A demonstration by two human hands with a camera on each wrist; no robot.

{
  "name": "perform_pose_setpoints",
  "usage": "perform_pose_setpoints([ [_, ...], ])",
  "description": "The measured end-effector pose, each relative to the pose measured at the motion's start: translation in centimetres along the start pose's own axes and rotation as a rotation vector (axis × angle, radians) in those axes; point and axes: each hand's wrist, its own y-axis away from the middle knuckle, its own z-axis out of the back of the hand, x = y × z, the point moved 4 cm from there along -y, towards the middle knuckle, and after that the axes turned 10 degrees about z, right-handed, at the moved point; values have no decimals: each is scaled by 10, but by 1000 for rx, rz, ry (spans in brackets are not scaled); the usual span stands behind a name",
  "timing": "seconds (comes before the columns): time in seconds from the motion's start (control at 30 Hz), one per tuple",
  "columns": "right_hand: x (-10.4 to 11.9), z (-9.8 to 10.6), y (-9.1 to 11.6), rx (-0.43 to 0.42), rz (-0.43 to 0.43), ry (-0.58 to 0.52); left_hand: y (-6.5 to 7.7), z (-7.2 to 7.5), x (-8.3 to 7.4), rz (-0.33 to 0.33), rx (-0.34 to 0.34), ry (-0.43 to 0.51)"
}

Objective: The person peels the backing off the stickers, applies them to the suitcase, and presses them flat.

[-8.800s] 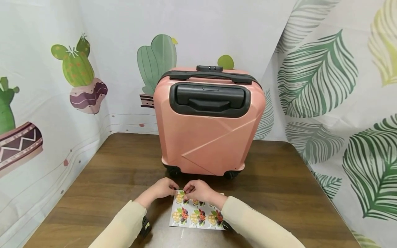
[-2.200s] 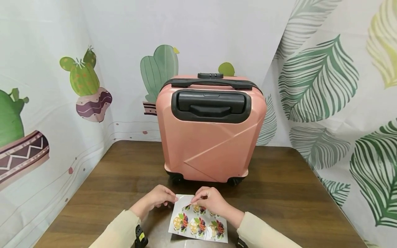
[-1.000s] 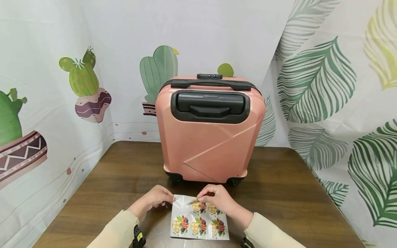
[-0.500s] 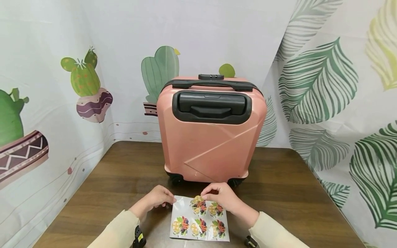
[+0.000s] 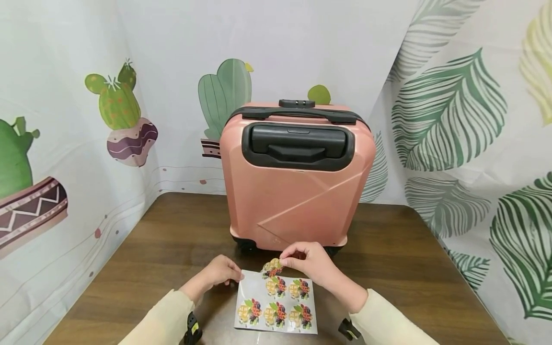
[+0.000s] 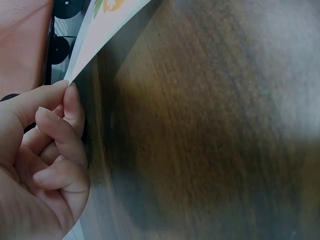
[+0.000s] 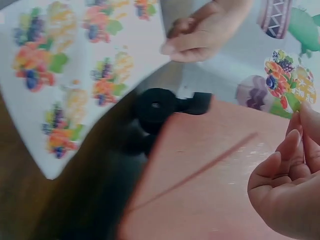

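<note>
My left hand (image 5: 221, 271) pinches the upper left corner of a white sticker sheet (image 5: 254, 288) between thumb and forefinger. In the left wrist view that corner (image 6: 85, 57) sits at the fingertips, raised off the wood. A fruit sticker (image 5: 271, 267), free of the sheet, hangs from the thumb and forefinger of my right hand (image 5: 311, 262) just above the sheet's top edge. Its colourful fruit print (image 7: 286, 80) faces the right wrist camera. Several fruit stickers stay on the sheet, and its upper left spot is bare white.
A pink suitcase (image 5: 297, 201) with black handles and wheels stands upright on the wooden table (image 5: 181, 230), right behind the hands. Behind it hangs a white cloth (image 5: 172, 96) printed with cacti and leaves. Black straps with devices (image 5: 192, 328) circle both wrists.
My right hand has peeled the upper left fruit sticker off and lifted it up, away from the sheet. The left hand has kept its pinch on the sheet's corner.
</note>
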Motion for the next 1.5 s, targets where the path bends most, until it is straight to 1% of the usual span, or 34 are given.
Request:
perform_pose_setpoints([
  [0.3, 34, 12, -17, -18, 33, 96, 3, 3, -2, -24, -4, -6],
  [0.5, 48, 18, -28, -42, 31, 113, 2, 2, -2, -22, -12, -13],
  [0.63, 55, 21, -34, -65, 38, 135, 1, 2, -2, -26, -20, -20],
  [0.77, 59, 23, -37, -74, 34, 132, 1, 3, -2, -35, -25, -27],
  [0.93, 67, 27, -41, -89, 38, 134, 0, 3, -2, -17, -21, -25],
  [1.1, 78, 32, -48, -129, 73, 161, -1, 3, -3, 5, -28, -42],
  [1.23, 85, 36, -54, -168, 76, 160, -1, 3, -2, 15, -27, -54],
  [1.37, 89, 40, -59, -202, 80, 158, -1, 3, -3, 12, -27, -55],
  [1.5, 91, 42, -62, -216, 88, 149, -1, 3, -3, 16, -29, -55],
])
